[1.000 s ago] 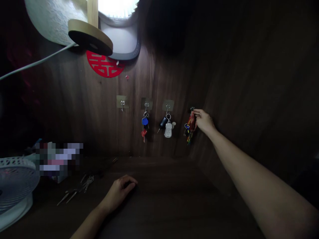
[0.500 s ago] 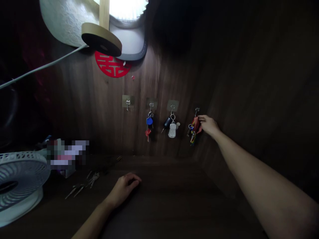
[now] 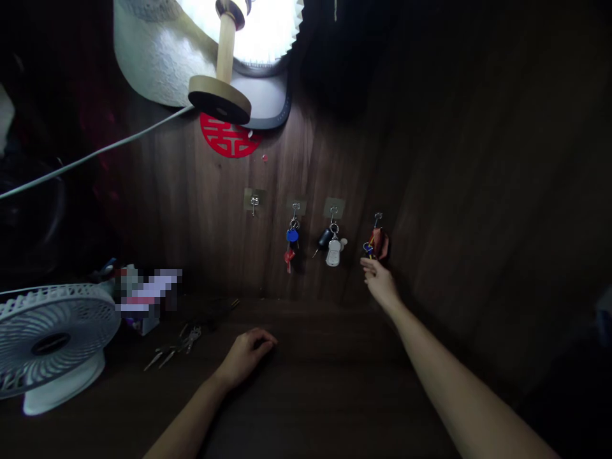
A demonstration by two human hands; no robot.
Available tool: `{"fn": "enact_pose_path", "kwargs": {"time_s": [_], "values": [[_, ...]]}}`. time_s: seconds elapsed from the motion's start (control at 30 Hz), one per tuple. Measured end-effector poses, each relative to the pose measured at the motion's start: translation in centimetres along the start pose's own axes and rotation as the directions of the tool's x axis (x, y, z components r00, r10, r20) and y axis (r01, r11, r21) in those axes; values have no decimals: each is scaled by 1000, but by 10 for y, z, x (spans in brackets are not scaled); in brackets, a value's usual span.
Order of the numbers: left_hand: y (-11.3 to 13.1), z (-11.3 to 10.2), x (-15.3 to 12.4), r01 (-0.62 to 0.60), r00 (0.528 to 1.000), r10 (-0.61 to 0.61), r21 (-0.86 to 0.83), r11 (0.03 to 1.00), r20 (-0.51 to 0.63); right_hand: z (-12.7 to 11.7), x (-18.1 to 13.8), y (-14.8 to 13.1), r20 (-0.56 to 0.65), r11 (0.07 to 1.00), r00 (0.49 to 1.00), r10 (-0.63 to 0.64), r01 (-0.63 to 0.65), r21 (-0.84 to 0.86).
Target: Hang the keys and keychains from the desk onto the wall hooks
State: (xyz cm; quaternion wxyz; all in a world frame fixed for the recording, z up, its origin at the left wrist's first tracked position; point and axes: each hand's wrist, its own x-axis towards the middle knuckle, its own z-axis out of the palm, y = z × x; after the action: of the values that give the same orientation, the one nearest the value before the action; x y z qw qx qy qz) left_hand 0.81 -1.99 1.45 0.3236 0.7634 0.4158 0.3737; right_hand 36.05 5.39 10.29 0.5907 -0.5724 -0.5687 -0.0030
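Observation:
My right hand [image 3: 380, 284] is at the wooden wall, just below a bunch of keys with a red tag [image 3: 375, 245] on the rightmost hook [image 3: 378, 220]. Its fingertips reach the lower part of the bunch, which they partly hide, and I cannot tell whether they hold it. Two other key sets hang to the left: one with a blue tag [image 3: 291, 245], one with a white fob [image 3: 333, 248]. A third hook [image 3: 254, 204] shows no keys. My left hand [image 3: 246, 357] rests curled on the dark wooden desk [image 3: 306, 408], holding nothing.
Loose keys [image 3: 174, 347] lie on the desk left of my left hand. Further left stand a white fan [image 3: 52, 341] and a pixelated object [image 3: 148, 296]. Above the hooks are a lamp [image 3: 222, 64], its white cable [image 3: 95, 153] and a red paper ornament [image 3: 229, 135].
My right hand has dropped from the top of the key bunch to its lower part. The key bunch hangs on its hook. My left hand has stayed on the desk, and the view has shifted slightly.

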Motion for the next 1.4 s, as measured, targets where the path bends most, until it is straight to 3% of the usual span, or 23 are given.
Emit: {"fn": "enact_pose_path", "kwargs": {"time_s": [0.27,0.53,0.7,0.83,0.97,1.1,1.3,1.4], "values": [[-5,1,0,-15,999,14,-29,999,-47,55,-77,-7,154,979,986,71,-98,179],[-10,2,2,17,988,-27,-66,998,-151,102,-126,-9,303,935,937,176,-255,246],[-13,1,2,-30,979,18,-57,998,-202,116,-146,-17,327,958,936,130,-204,202],[-16,-6,0,-61,967,77,73,995,-241,118,-155,-28,401,984,915,39,-104,143],[-22,-20,0,52,949,46,299,953,-312,119,-159,-35,471,996,881,-47,4,94],[-29,-31,1,236,912,-13,499,834,-410,119,-158,-35,499,996,862,-84,58,67],[-38,-46,-1,485,814,-101,574,660,-572,120,-154,-32,497,996,864,-77,45,75],[-42,-53,-4,546,793,-137,592,592,-594,120,-152,-32,504,997,862,-59,23,76]]}}
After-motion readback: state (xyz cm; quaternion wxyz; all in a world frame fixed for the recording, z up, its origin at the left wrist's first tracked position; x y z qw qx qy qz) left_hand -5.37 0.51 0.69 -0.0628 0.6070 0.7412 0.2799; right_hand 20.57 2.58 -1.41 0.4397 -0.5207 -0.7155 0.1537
